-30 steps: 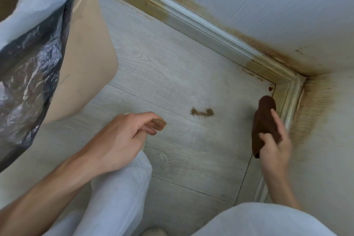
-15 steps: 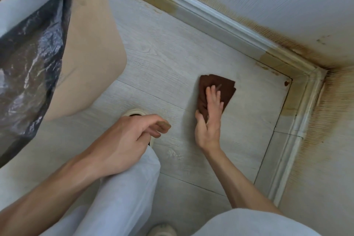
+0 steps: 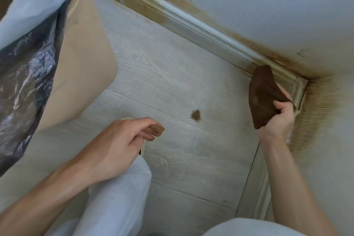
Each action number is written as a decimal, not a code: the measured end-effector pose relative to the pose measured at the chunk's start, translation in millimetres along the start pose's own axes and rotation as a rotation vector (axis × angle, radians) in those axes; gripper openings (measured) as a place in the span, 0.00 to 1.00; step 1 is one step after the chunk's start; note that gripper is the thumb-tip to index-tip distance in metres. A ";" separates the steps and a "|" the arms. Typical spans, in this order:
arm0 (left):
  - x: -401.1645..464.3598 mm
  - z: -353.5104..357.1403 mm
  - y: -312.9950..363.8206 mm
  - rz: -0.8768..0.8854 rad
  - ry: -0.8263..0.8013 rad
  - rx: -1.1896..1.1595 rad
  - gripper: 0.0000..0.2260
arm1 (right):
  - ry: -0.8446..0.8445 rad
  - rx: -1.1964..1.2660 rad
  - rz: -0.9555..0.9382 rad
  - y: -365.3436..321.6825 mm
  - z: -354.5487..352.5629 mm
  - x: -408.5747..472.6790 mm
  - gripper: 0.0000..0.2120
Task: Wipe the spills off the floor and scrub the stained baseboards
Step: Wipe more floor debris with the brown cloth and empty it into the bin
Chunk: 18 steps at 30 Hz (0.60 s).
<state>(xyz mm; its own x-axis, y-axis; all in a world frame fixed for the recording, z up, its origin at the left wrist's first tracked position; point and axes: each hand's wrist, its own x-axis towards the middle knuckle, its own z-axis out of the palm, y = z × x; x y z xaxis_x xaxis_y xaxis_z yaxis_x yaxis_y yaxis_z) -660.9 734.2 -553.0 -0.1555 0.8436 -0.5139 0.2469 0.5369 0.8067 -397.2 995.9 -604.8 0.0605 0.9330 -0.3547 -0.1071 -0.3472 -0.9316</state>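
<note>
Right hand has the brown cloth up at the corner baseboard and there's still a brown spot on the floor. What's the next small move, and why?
Probably press the brown cloth onto the corner baseboard and scrub along it. The right hand already grips the cloth right there, and brown staining shows at that corner. The brown spot on the floor can follow; the left hand hangs idle.

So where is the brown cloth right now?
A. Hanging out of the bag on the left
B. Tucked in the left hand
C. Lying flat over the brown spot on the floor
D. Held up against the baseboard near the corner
D: the right hand grips the brown cloth against the baseboard by the corner, while the brown spot on the floor lies uncovered.
</note>
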 end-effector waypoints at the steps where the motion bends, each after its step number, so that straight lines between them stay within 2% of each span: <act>1: -0.7 0.1 -0.6 0.000 -0.001 0.003 0.30 | -0.002 -0.114 0.017 7.6 4.1 5.9 0.21; 3: -3.1 1.0 -3.0 -0.003 -0.002 0.008 0.30 | -0.041 -0.300 0.055 25.9 20.0 4.3 0.21; 7: -8.7 0.0 -8.5 -0.010 -0.002 0.023 0.30 | -0.268 -0.420 -0.008 55.7 52.4 -24.1 0.24; 10: -9.6 -0.2 -8.3 -0.007 -0.015 0.037 0.30 | -0.470 -0.497 0.024 67.6 46.0 -43.1 0.26; 14: -7.3 1.7 -4.1 0.005 -0.012 0.047 0.28 | -0.652 -0.658 0.040 71.6 30.9 -62.0 0.28; 16: -5.3 3.8 -1.6 0.008 -0.009 0.045 0.28 | -0.750 -0.791 -0.010 69.8 25.9 -72.1 0.30; 18: -4.6 6.4 2.1 0.014 -0.016 0.038 0.28 | -0.931 -1.063 -0.190 68.7 20.5 -81.8 0.29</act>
<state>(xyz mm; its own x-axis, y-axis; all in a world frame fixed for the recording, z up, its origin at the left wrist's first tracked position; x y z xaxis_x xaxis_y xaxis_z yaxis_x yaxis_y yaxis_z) -653.6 731.5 -550.9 -0.1362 0.8508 -0.5075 0.2854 0.5243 0.8023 -429.8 897.6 -638.1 -0.7184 0.5485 -0.4278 0.6370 0.2719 -0.7213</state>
